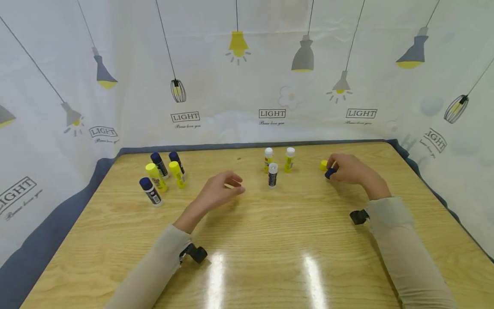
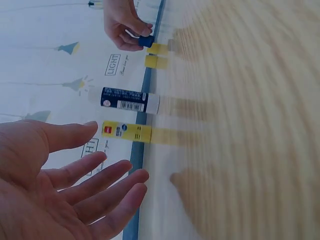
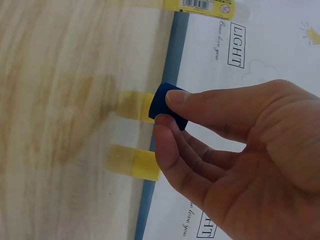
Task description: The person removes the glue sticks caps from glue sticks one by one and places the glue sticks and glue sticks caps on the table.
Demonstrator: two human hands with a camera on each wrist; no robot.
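Observation:
Between thumb and fingertips, my right hand point(image 1: 352, 171) pinches a small dark blue glue stick cap point(image 3: 167, 106), held tilted just over the table. Two yellow caps point(image 3: 146, 165) stand close behind it in the right wrist view. My left hand point(image 1: 221, 192) hovers over the table with its fingers spread and relaxed, holding nothing. To its right stand three upright glue sticks with white tops: two yellow ones point(image 1: 289, 161) and a dark-labelled one point(image 1: 272, 176) in front. In the left wrist view, the dark-labelled glue stick point(image 2: 124, 99) and a yellow one point(image 2: 127, 131) appear beyond my left fingers.
Left of my left hand, several capped glue sticks stand grouped, some with dark blue caps point(image 1: 145, 183) and two with yellow caps point(image 1: 177, 174). The wooden table point(image 1: 262, 240) ends at the back against a lamp-printed cloth point(image 1: 216, 94) with a blue lower edge.

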